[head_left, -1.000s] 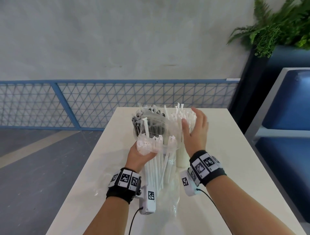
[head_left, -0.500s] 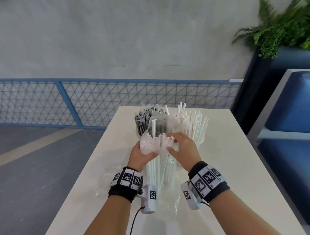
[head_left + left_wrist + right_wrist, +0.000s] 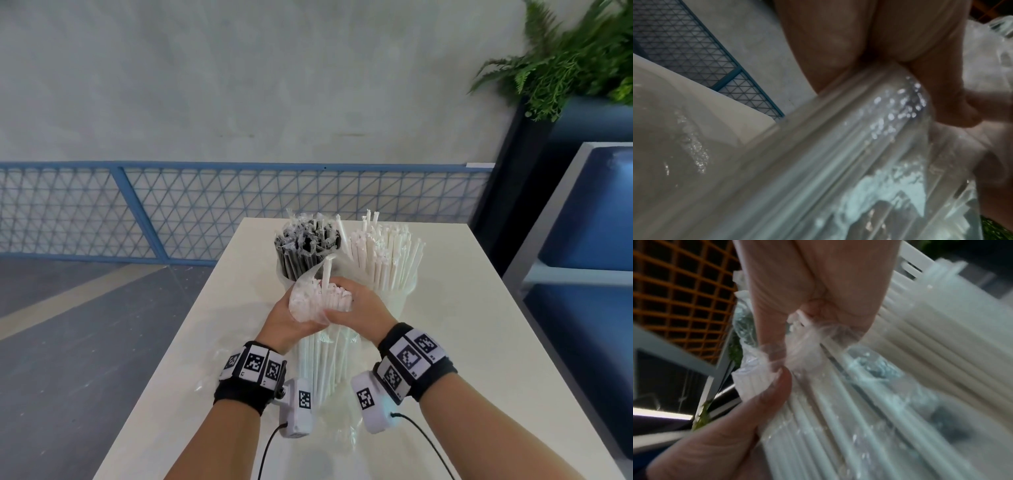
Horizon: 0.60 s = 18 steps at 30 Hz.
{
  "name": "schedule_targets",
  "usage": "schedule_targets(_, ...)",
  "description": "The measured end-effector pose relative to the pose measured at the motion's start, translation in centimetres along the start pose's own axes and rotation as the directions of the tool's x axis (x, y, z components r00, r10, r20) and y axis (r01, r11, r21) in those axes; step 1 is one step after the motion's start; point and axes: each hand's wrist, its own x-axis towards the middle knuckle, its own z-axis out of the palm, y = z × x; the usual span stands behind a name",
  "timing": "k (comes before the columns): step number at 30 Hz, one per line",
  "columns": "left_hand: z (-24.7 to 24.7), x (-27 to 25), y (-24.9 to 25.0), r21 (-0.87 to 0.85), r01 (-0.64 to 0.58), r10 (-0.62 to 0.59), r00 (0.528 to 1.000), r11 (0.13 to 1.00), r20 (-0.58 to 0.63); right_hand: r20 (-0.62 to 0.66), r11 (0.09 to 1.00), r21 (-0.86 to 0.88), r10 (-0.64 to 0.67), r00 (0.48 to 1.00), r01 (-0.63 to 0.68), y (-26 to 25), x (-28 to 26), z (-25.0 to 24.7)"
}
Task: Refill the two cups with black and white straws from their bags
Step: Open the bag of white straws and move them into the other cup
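Note:
Two cups stand at the far middle of the white table (image 3: 445, 342): the left cup holds black straws (image 3: 305, 250), the right cup (image 3: 394, 294) holds white straws (image 3: 383, 253). In front of them a clear bag of white straws (image 3: 322, 356) stands upright. My left hand (image 3: 291, 318) grips the bag near its top from the left. My right hand (image 3: 356, 305) curls over the straw tops from the right, with thumb and fingers (image 3: 781, 382) pinching the plastic and straw ends. One white straw (image 3: 327, 270) sticks up above the bunch. The left wrist view shows the bag (image 3: 859, 154) against my palm.
An empty clear bag (image 3: 212, 373) lies on the table left of my left wrist. A blue mesh railing (image 3: 205, 205) runs behind the table. A blue bench (image 3: 589, 274) and a planter with ferns (image 3: 565, 61) stand at the right.
My right hand left the white straws in the right cup, came down to the bag top and closed on it. The left hand kept its hold on the bag.

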Motion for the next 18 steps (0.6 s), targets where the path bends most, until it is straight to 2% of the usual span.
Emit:
schedule_targets(3, 0.2, -0.3, 0.4, -0.034, -0.033, 0.035, 0.997, 0.999, 0.062, -0.040, 0.959, 0.282, 0.043, 0.998, -0.030, 0.6, -0.1, 1.1)
schedule_targets(7, 0.4, -0.3, 0.5, -0.057, -0.048, 0.053, 0.993, 0.997, 0.101, -0.157, 0.908, 0.419, 0.065, 0.985, 0.007, 0.7, -0.3, 2.7)
schedule_targets(10, 0.2, 0.0, 0.1, -0.057, -0.034, 0.039, 0.996, 0.998, 0.079, -0.210, 0.912, 0.409, 0.105, 0.972, -0.010, 0.4, -0.4, 3.5)
schedule_targets(14, 0.2, 0.2, -0.2, 0.071, -0.058, 0.055, 0.997, 0.996, 0.048, -0.284, 0.919, 0.393, 0.100, 0.954, 0.020, 0.4, -0.3, 3.9)
schedule_targets(18, 0.1, 0.6, -0.5, 0.100, -0.068, 0.068, 0.998, 0.993, 0.004, -0.301, 0.902, 0.423, 0.051, 0.952, 0.085, -0.2, -0.1, 2.3)
